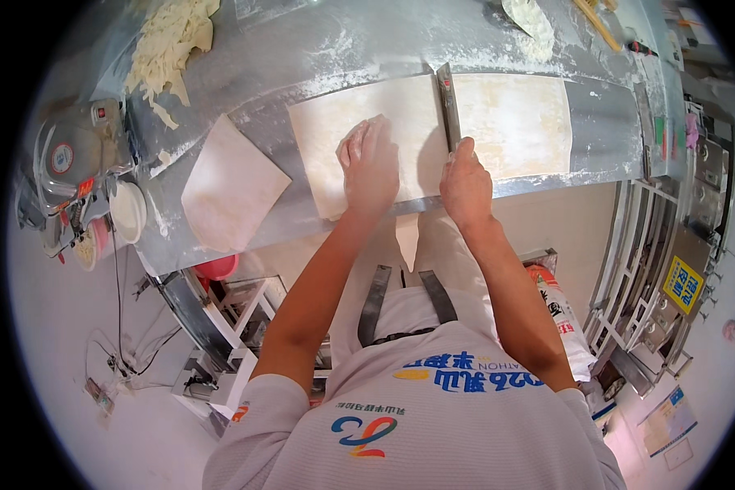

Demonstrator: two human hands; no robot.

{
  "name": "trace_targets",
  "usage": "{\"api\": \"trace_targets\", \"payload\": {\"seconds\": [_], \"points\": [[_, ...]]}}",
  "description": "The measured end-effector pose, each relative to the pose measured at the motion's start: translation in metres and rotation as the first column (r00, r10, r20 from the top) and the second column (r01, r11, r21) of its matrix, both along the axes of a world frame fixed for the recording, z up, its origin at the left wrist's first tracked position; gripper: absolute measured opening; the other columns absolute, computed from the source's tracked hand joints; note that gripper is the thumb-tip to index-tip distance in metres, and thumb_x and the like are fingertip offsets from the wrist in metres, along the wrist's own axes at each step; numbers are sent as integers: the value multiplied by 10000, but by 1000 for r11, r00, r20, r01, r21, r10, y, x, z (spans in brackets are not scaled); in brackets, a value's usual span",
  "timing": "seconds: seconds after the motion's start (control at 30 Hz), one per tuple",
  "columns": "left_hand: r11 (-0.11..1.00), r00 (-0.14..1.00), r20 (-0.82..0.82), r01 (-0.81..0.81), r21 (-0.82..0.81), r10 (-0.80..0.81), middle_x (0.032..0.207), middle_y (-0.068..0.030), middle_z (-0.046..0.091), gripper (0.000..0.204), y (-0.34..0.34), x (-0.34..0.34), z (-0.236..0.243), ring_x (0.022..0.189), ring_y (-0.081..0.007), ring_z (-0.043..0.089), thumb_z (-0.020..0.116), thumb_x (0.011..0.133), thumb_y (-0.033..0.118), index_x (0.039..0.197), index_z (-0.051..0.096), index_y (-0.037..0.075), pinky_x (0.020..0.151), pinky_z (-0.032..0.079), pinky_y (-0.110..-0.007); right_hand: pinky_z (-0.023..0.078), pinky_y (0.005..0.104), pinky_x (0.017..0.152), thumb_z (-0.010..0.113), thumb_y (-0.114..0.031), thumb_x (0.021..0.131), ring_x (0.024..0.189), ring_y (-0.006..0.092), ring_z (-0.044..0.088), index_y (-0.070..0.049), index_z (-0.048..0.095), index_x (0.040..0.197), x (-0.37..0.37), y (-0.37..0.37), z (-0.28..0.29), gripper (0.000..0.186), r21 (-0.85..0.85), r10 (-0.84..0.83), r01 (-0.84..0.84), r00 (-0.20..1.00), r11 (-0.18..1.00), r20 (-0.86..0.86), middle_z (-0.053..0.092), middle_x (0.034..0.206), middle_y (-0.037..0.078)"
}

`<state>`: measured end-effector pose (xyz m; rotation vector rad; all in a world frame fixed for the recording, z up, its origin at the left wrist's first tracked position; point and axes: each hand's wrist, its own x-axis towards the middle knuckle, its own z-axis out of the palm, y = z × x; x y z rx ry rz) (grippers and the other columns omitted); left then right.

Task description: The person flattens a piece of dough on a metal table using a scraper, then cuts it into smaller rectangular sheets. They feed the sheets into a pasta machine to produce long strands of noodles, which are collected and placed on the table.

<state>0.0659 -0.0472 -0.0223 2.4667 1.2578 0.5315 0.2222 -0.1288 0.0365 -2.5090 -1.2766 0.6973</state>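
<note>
A long metal blade (447,104) stands between two pale rectangular dough sheets, the left one (318,131) and the right one (514,122). My right hand (465,184) is closed on the blade's near end. My left hand (370,167), dusted with flour, rests on the left sheet with bent, slightly parted fingers and holds nothing that I can see. Farther left, a third dough sheet (229,184) lies askew on the metal table (261,53).
Torn dough scraps (167,45) lie at the back left, flour (535,33) and wooden sticks (596,24) at the back right. A machine with a clear lid (65,159) and a white bowl (127,212) are at the left edge. A sack (559,318) stands below the table.
</note>
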Motion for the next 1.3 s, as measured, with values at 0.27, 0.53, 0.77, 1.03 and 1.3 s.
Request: {"api": "trace_targets", "payload": {"seconds": [0.27,0.53,0.77,1.03,1.3], "points": [[1000,1000,-14,2,-13,-2,1504,-88,530,486,-1,0,0,1414,-299,438,638,968,134,1440,569,43,1184,291,-509,600,494,768,603,-21,895,879,466,705,94,370,1303,2,2,-14,483,-187,6,-16,999,982,-49,663,1015,294],[1000,1000,11,0,0,0,1507,-89,522,500,-2,0,-2,1414,-303,434,638,970,138,1452,553,37,1179,296,-520,569,567,738,570,-87,973,838,517,687,70,370,1241,19,5,-15,369,-130,-125,110,986,985,-113,683,891,339],[998,1000,11,1,65,-2,1502,-83,521,498,-1,5,3,1417,-295,428,652,965,160,1442,562,49,1180,304,-515,544,604,724,548,-127,1013,817,543,669,20,375,1152,20,-20,13,266,-75,-64,52,984,996,-165,669,839,349],[997,1000,-22,-2,82,4,1488,-84,518,495,-5,2,0,1416,-302,425,648,961,156,1437,560,51,1178,305,-502,524,613,721,534,-107,1005,821,542,655,27,377,1145,-16,-80,10,249,-138,-79,57,985,989,-154,669,870,333],[988,998,41,-46,-148,53,1316,-184,577,336,-25,35,13,1298,-382,480,653,929,163,1228,615,16,1117,344,-511,524,595,737,546,-104,995,862,521,657,38,425,1149,-22,-93,-29,242,-74,-95,89,992,993,-85,660,906,313]]}}
